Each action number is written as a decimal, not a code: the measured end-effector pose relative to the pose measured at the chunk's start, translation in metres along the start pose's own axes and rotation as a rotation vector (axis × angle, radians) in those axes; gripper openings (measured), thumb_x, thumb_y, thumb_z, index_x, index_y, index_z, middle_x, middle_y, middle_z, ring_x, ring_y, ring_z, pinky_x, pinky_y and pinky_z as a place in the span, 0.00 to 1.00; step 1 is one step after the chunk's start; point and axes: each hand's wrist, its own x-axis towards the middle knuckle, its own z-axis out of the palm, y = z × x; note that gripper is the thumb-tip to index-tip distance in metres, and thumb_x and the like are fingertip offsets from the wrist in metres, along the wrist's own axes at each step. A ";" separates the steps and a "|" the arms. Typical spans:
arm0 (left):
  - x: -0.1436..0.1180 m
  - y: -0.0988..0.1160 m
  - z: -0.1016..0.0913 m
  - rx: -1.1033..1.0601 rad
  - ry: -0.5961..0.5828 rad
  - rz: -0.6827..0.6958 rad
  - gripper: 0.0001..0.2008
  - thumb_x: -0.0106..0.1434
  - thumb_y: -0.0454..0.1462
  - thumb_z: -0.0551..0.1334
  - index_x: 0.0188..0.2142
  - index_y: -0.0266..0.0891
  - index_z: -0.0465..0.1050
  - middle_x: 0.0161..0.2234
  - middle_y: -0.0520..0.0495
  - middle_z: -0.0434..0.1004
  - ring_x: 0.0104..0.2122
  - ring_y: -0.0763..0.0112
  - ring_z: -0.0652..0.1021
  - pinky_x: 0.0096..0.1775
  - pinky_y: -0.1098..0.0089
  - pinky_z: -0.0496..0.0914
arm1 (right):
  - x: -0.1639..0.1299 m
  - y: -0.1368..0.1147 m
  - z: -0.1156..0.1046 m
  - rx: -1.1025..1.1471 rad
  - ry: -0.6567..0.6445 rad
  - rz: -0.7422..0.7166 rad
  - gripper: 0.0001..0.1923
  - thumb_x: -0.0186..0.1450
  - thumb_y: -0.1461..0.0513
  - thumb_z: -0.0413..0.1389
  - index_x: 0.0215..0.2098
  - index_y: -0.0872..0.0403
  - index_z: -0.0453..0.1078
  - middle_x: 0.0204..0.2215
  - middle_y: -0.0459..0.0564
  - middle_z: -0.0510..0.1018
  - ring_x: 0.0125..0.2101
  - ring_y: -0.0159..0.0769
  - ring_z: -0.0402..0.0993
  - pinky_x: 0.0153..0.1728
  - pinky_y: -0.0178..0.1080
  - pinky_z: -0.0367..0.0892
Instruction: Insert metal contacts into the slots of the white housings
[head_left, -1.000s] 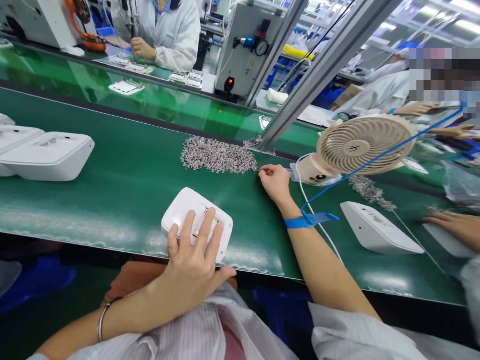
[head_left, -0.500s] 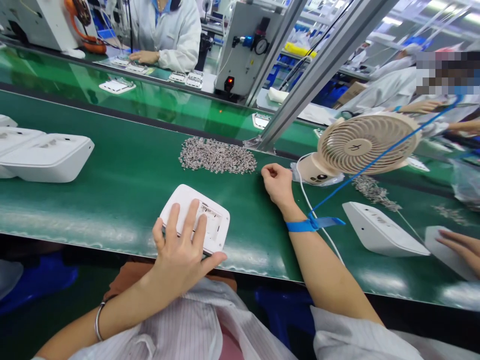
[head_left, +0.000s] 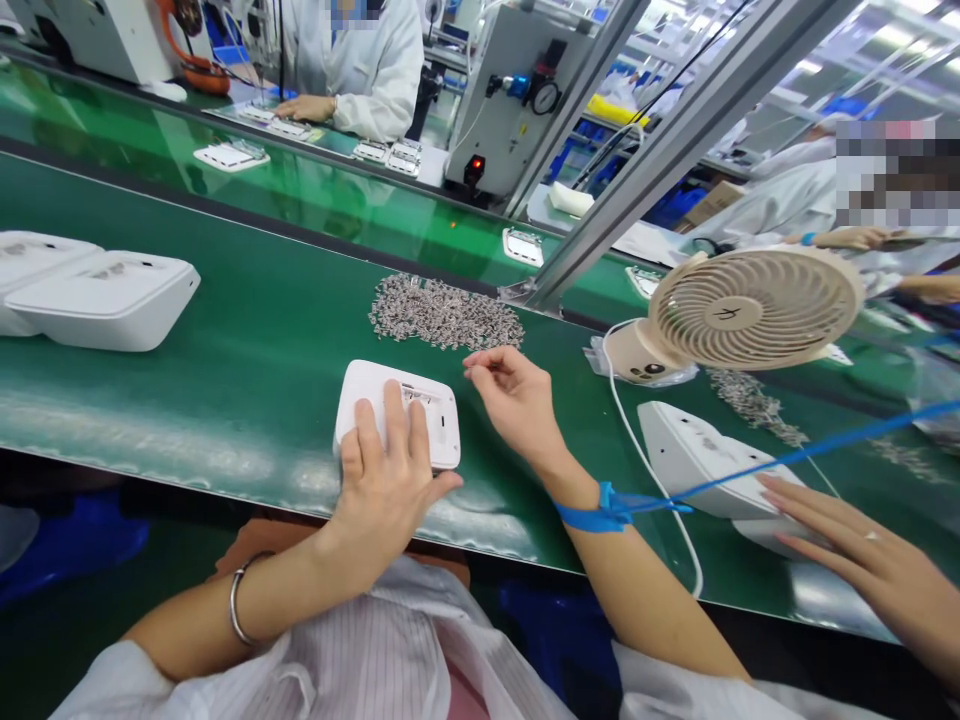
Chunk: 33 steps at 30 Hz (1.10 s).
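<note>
My left hand (head_left: 390, 475) lies flat on a white plastic housing (head_left: 442, 420) on the green conveyor belt (head_left: 247, 370), its fingers spread over the near half. My right hand (head_left: 514, 400) hovers just right of the housing, thumb and forefinger pinched together as if around a tiny metal piece that I cannot make out. A blue strap (head_left: 604, 505) circles that wrist. Beyond both hands lies a heap of small silvery metal parts (head_left: 442, 312).
A beige desk fan (head_left: 750, 310) stands on the belt to the right, its white cable running toward me. A co-worker's hand (head_left: 862, 560) rests on another white housing (head_left: 690, 455) at right. Two more housings (head_left: 105, 300) sit at far left. A person in white works across the far belt.
My right hand has come back from the edge of the metal heap toward the housing, fingers pinched. The left hand shifted on the housing and turned it. The co-worker's hand reached further in.
</note>
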 end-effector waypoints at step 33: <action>0.004 0.003 -0.002 -0.206 -0.112 -0.021 0.30 0.63 0.52 0.53 0.58 0.36 0.61 0.56 0.32 0.62 0.49 0.44 0.70 0.43 0.56 0.60 | -0.023 -0.021 0.012 -0.338 -0.201 -0.236 0.08 0.62 0.68 0.48 0.30 0.53 0.68 0.35 0.51 0.71 0.34 0.34 0.71 0.34 0.38 0.69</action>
